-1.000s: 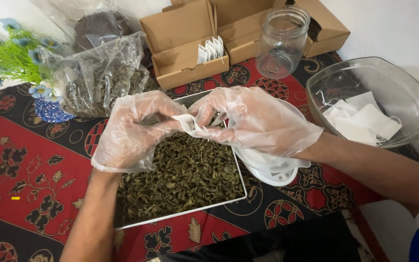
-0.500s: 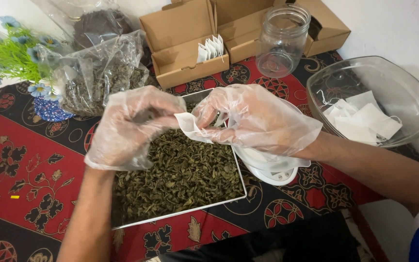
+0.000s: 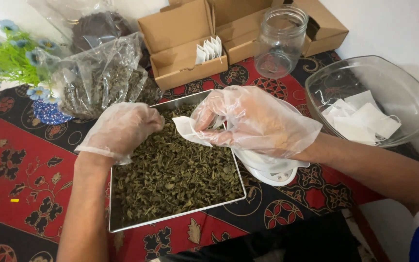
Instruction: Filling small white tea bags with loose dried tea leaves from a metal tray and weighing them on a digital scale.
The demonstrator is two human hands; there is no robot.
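Note:
Both my hands wear thin clear plastic gloves and hover over a metal tray [image 3: 117, 224] full of dried green leaves [image 3: 175, 174]. My right hand [image 3: 253, 121] pinches a small white filter bag [image 3: 187, 131] and holds it over the leaves. My left hand [image 3: 122, 128] is bunched, fingertips together, just left of the bag's mouth, close above the leaves; whether it holds leaves I cannot tell. A white kitchen scale [image 3: 270, 172] lies partly hidden under my right wrist.
A glass bowl [image 3: 413, 97] with several white bags [image 3: 360, 119] stands at the right. An empty glass jar [image 3: 280, 41], open cardboard boxes [image 3: 183, 41] with white sachets [image 3: 209, 48], a plastic bag of leaves [image 3: 100, 80] and blue flowers [image 3: 10, 60] line the back. A red patterned cloth [image 3: 20, 170] covers the table.
My left hand has dropped from the bag's opening toward the leaves and moved slightly left. My right hand keeps hold of the white bag, almost in the same place.

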